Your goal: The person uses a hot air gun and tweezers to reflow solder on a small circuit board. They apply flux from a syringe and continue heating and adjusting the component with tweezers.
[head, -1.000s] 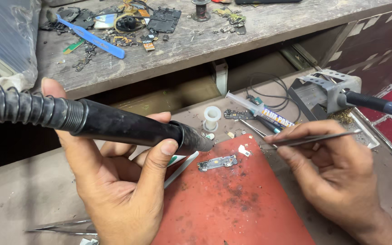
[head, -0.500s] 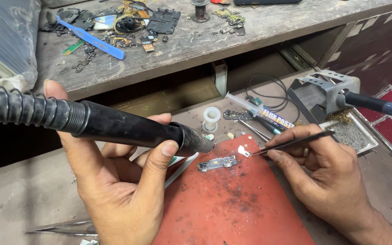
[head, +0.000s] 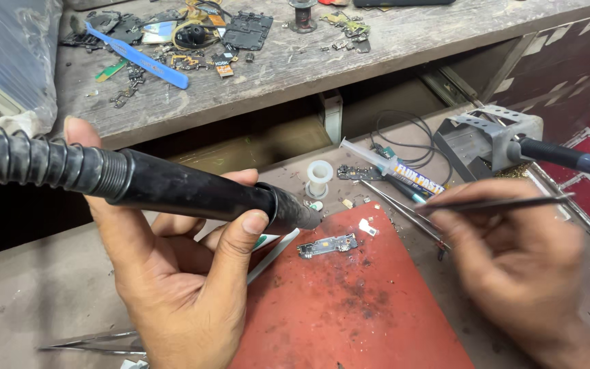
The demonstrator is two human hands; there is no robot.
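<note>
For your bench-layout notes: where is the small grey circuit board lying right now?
In the head view, the small grey circuit board lies near the top edge of the red mat, just below the black hot-air handle's nozzle.

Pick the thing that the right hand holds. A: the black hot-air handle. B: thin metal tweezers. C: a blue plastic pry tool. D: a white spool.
B: the right hand pinches thin metal tweezers, while the black hot-air handle sits in the left hand above the small circuit board.
</note>
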